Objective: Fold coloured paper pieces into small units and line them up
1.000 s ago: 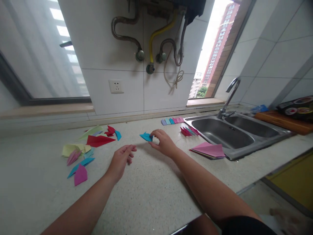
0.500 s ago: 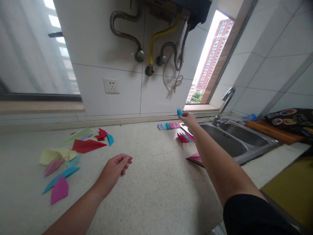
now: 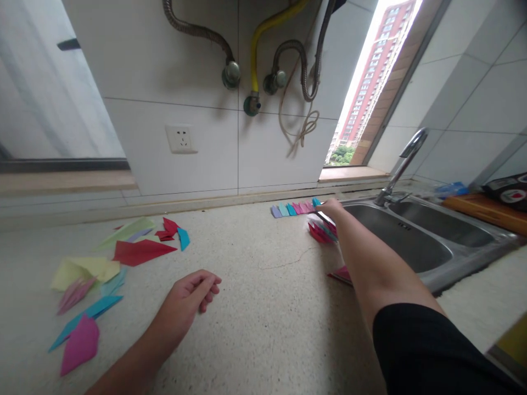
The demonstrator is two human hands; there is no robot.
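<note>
At the far left, the loose papers lie in the same arrangement as a second ago: a magenta piece [image 3: 80, 345] over the end of a blue strip [image 3: 90, 318], a pink piece [image 3: 76, 295] against a yellow sheet [image 3: 78, 272], and a long red piece [image 3: 142, 252] near them. The left hand [image 3: 193, 296] has kept its pose above the counter [image 3: 255, 329], fingers curled loosely, thumb against the index finger, nothing visible in it.

Farther right is the row [image 3: 291, 209], which runs lilac, pale teal, blue, then pinks, as before. The change is at its right end: the blue piece [image 3: 316, 201], near the middle of the counter a second ago and raised above the row half a second ago, is now down just beside the last pink one. It looks small, bright blue, folded into narrow pointed layers; its base is hidden, so I cannot tell whether it touches the counter. The right hand [image 3: 332, 208] pinches its right side with the fingertips, partly hidden by the hand itself.

Just below sits the red bundle [image 3: 320, 232], pointed and layered. The right forearm now covers most of the pink stack [image 3: 342, 273], fully visible a second ago, and crosses in front of the sink [image 3: 442, 277].
</note>
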